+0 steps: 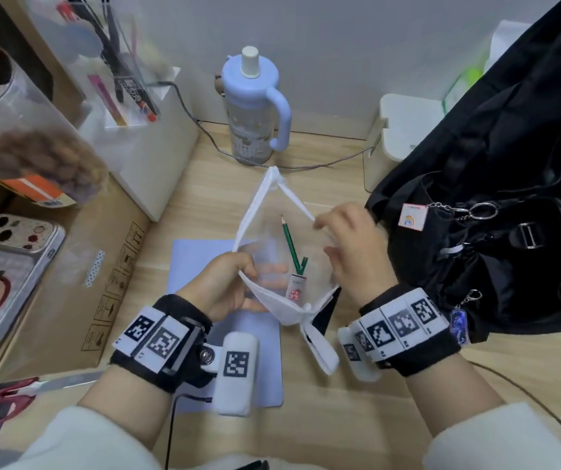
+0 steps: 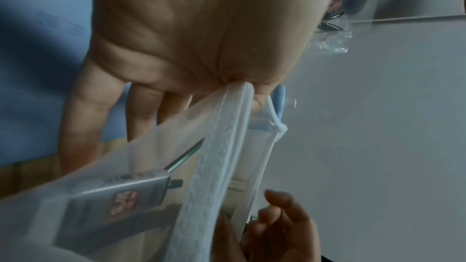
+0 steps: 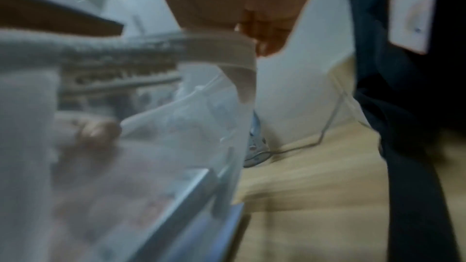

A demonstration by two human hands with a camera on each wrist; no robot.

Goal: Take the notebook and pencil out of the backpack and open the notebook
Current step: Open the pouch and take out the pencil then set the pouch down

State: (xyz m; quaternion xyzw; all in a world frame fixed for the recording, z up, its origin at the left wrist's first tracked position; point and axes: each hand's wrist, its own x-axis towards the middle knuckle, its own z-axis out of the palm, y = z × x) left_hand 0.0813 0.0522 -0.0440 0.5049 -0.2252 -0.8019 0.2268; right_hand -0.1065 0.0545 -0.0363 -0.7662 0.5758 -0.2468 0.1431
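A see-through white zip pouch hangs above the desk with its mouth pulled wide. My left hand grips its left zipper edge, and my right hand pinches the right edge. Inside lie green pencils and a small white box with red print. The pale blue notebook lies shut on the desk under the pouch and my left wrist. The black backpack slumps at the right. The right wrist view is blurred and shows the pouch and the backpack.
A blue water bottle stands by the back wall with a cable running past its base. A cardboard box borders the desk on the left, red scissors lie near its front, and a white container sits behind the backpack.
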